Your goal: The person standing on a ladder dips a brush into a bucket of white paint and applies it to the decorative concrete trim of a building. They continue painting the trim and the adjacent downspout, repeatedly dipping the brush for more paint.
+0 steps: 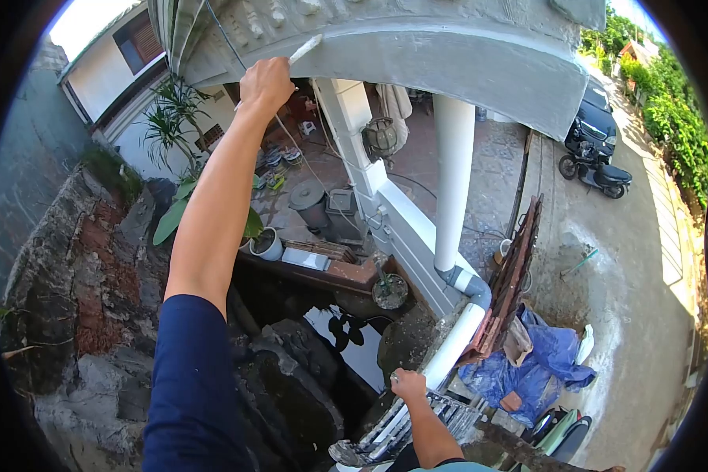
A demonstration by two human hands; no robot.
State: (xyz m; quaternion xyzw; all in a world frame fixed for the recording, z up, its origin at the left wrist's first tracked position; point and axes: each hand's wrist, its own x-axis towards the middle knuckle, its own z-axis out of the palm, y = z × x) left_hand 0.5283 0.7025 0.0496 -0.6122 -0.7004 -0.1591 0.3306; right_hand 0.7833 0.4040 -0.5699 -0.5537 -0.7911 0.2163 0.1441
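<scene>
My left hand (266,85) is raised at the end of an outstretched arm and closed round a paintbrush (307,49). The brush's pale head points up and right, against or very near the grey curved concrete band (417,55) overhead. Close by that hand runs a thin dark cable (226,35). Lower down, my right hand (408,385) is closed at the top of a metal ladder (417,429), seemingly gripping its rail; the fingers are partly hidden. Beside it, a white drainpipe (456,340) slants down from a grey elbow joint (468,287).
Dark rocks (291,377) and a water-filled pond (340,338) lie far below. A white column (452,173) rises at centre. Potted plants (266,244) line the pond edge. Blue tarpaulin (527,366), roof tiles (499,307) and a parked motorbike (598,173) are at right.
</scene>
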